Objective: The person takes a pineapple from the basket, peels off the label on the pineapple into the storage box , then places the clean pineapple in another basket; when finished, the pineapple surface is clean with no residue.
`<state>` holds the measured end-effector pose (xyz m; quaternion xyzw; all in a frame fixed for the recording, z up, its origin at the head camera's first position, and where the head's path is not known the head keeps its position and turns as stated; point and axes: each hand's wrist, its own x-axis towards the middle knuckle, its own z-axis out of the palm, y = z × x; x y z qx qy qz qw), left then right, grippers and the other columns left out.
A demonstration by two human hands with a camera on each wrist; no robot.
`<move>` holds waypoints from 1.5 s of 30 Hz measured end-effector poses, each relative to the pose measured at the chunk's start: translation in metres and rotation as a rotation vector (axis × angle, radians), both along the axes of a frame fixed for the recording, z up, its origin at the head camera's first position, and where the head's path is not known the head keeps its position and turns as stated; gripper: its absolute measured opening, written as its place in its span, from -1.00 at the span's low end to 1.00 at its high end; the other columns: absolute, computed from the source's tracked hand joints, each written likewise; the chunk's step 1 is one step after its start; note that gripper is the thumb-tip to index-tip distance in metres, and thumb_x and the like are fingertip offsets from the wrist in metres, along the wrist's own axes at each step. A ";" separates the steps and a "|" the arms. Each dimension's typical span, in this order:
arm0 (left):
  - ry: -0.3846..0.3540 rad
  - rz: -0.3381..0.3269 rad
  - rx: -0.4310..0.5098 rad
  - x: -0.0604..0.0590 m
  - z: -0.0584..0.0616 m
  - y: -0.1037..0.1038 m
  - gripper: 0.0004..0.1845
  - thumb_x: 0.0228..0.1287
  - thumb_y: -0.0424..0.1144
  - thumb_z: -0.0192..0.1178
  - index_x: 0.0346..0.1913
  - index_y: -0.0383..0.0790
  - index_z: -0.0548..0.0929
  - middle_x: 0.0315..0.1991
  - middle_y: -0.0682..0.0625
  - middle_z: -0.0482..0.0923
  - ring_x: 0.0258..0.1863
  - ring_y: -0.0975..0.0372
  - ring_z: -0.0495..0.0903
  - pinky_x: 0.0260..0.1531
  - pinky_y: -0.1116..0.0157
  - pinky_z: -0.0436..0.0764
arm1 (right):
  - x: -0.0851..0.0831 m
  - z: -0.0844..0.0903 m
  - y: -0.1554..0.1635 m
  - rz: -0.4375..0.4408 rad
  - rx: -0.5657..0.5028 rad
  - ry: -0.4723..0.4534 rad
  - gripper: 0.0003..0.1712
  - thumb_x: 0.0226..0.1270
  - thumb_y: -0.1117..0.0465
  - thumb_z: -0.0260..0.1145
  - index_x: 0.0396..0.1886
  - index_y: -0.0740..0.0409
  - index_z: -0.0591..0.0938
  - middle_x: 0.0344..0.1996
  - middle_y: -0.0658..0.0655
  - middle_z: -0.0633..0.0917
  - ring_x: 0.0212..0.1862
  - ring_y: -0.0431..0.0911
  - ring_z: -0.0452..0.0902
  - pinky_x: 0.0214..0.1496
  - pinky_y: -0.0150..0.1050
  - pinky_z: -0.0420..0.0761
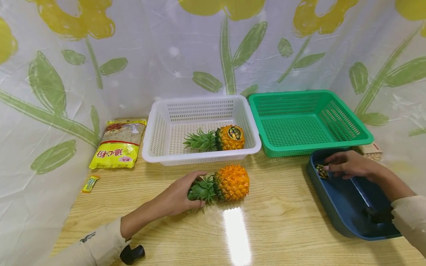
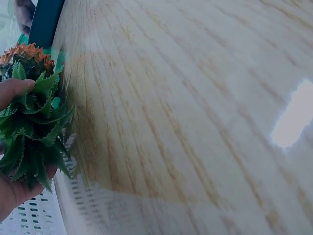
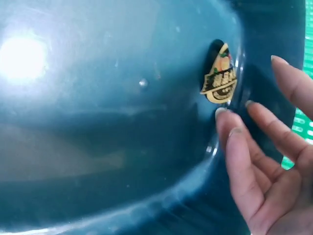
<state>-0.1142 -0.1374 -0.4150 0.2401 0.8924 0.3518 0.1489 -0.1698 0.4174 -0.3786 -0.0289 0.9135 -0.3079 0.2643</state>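
A small orange pineapple (image 1: 232,183) lies on its side at the middle of the table. My left hand (image 1: 179,194) grips its green leafy crown (image 2: 34,127), thumb on one side and fingers on the other. Over the far left corner of a dark blue basin (image 1: 352,195), my right hand (image 1: 354,164) reaches down with loosely bent fingers. Just beyond those fingertips a black-and-gold label (image 3: 221,78) sits at the basin's inner edge; a gap shows between label and fingers in the right wrist view.
A white basket (image 1: 201,159) holds another pineapple (image 1: 233,137) bearing a round label. Beside it stands a green basket (image 1: 313,146), with the blue basin in front. A yellow food bag (image 1: 118,144) and a small yellow packet (image 1: 90,184) lie at the left.
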 end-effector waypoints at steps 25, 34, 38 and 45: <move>0.020 -0.004 -0.003 -0.003 -0.002 -0.002 -0.08 0.12 -0.12 0.50 0.51 -0.06 0.25 0.21 0.01 0.53 0.10 0.12 0.57 0.05 0.06 0.59 | 0.020 0.035 -0.036 0.147 -0.174 0.207 -0.55 0.48 0.17 0.28 0.29 0.20 0.52 0.02 0.16 0.72 -0.06 -0.25 0.70 -0.15 -0.22 0.70; 0.013 -0.023 0.010 -0.004 -0.003 -0.001 -0.09 0.14 -0.15 0.49 0.52 -0.09 0.24 0.18 -0.01 0.53 0.04 0.16 0.57 -0.04 0.15 0.61 | 0.028 0.042 -0.076 0.212 -0.231 0.280 -0.64 0.43 0.20 0.33 0.19 0.07 0.60 -0.07 0.00 0.73 -0.19 -0.10 0.68 -0.24 -0.23 0.63; 0.011 -0.024 0.005 -0.005 -0.003 -0.002 -0.09 0.14 -0.15 0.49 0.51 -0.09 0.24 0.17 -0.01 0.54 0.02 0.17 0.57 -0.05 0.16 0.61 | 0.032 0.044 -0.092 0.235 -0.277 0.291 -0.65 0.42 0.25 0.33 0.17 0.11 0.60 -0.10 -0.04 0.71 -0.21 -0.13 0.68 -0.29 -0.21 0.61; 0.011 -0.030 0.016 -0.006 -0.003 -0.002 -0.10 0.14 -0.17 0.48 0.51 -0.09 0.25 0.15 0.00 0.55 0.00 0.18 0.58 -0.07 0.19 0.61 | 0.036 0.043 -0.125 0.289 -0.363 0.316 -0.66 0.39 0.28 0.35 0.13 0.10 0.62 -0.08 0.00 0.69 -0.17 -0.19 0.65 -0.32 -0.23 0.63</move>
